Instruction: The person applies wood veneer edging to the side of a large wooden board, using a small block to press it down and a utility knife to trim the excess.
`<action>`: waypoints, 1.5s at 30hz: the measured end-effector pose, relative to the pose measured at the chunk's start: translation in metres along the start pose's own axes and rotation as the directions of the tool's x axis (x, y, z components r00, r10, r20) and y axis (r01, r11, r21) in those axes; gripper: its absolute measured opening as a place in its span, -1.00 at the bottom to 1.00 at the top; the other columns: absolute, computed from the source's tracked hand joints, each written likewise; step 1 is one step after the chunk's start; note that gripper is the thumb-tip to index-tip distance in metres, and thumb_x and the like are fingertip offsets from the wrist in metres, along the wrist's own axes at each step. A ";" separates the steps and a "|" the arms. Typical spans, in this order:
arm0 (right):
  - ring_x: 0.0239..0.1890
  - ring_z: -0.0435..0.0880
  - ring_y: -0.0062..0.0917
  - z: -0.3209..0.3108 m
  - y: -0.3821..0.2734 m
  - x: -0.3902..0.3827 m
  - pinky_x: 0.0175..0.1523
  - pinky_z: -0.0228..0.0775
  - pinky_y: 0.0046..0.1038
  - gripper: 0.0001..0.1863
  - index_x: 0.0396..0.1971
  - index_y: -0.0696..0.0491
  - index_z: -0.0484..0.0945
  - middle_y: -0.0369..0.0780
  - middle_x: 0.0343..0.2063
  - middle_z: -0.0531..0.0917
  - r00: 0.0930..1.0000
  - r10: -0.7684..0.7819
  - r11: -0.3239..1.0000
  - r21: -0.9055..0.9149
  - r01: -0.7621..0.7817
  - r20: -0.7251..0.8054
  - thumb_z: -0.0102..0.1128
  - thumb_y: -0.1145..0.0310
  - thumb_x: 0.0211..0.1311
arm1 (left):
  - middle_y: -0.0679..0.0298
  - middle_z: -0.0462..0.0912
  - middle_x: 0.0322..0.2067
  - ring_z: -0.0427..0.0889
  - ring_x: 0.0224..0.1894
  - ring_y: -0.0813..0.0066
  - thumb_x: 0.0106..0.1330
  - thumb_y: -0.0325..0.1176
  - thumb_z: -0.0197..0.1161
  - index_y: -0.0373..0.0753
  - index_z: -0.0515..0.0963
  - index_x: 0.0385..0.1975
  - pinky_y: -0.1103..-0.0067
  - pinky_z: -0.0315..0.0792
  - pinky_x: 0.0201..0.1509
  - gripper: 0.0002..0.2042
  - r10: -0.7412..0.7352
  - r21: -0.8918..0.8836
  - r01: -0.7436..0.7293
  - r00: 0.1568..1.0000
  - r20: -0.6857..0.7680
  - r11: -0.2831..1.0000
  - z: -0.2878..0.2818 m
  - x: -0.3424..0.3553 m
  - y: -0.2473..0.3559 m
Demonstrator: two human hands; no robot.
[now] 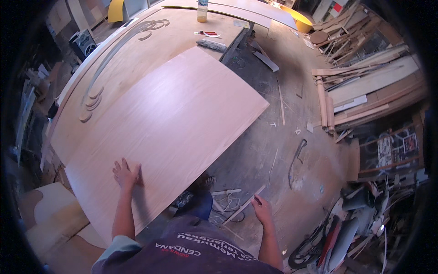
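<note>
A large pale wood-grain panel [175, 112] lies slanted across a workbench [130, 68], its right side jutting past the bench edge. My left hand [125, 174] rests on the panel's near left part, fingers spread and palm down. My right hand [262, 210] hangs in the air beside my body, to the right of the panel, its fingers loosely bent and a small gap showing at the tips. I see nothing held in it. Beyond the panel's far corner lies a grey elongated object [211, 44], whose kind I cannot make out.
Curled thin strips [93, 100] lie along the bench's left side. A bottle [202, 13] and a red-handled tool [207, 33] are at the far end. Scrap sticks [244, 206] litter the floor. Stacked timber [374, 91] and a motorcycle [337, 237] stand to the right.
</note>
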State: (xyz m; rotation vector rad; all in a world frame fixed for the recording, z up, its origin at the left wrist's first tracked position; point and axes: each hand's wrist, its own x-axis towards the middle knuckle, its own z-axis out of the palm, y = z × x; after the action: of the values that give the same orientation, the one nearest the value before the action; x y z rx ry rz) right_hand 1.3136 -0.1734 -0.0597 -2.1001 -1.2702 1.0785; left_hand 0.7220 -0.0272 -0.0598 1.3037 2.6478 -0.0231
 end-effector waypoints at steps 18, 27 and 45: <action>0.05 0.74 -0.15 -0.116 0.204 0.185 0.14 0.55 -0.18 -0.62 0.07 0.06 0.73 0.00 0.02 0.75 0.737 0.575 0.813 -0.149 -0.563 0.353 0.23 0.17 0.41 | -0.13 0.04 0.61 0.04 0.64 -0.18 0.23 0.37 0.35 0.02 0.21 0.61 -0.24 -0.02 0.58 -0.01 -0.186 0.015 0.186 0.970 0.153 0.982 -0.055 0.104 0.285; -0.08 0.77 -0.01 -0.366 0.302 0.524 0.02 0.57 -0.12 -0.67 -0.12 0.05 0.79 -0.02 -0.14 0.82 0.872 -0.015 0.828 -0.483 0.285 0.490 0.15 0.17 0.42 | -0.08 -0.08 0.65 -0.13 0.70 -0.01 0.32 0.22 0.33 -0.10 0.15 0.62 -0.37 -0.31 0.57 -0.06 -0.246 -0.072 0.236 0.950 -0.194 0.969 0.035 -0.047 0.452; 0.03 0.73 -0.24 -0.232 -0.174 0.806 0.21 0.53 -0.24 -0.51 0.14 0.16 0.69 -0.05 -0.02 0.77 0.803 -0.387 0.875 -0.093 0.475 0.453 0.49 0.29 0.23 | -0.11 -0.11 0.65 -0.05 0.67 -0.11 0.62 0.04 0.09 -0.19 0.00 0.65 -0.13 -0.13 0.63 -0.25 -0.930 -0.682 0.636 0.295 -0.219 0.362 0.082 -0.184 0.595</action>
State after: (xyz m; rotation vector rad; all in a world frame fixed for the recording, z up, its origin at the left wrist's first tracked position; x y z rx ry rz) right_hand 1.6249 0.6232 -0.1114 -1.6094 -2.0321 1.2656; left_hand 1.3131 0.1851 -0.0669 -0.4654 3.1491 0.9904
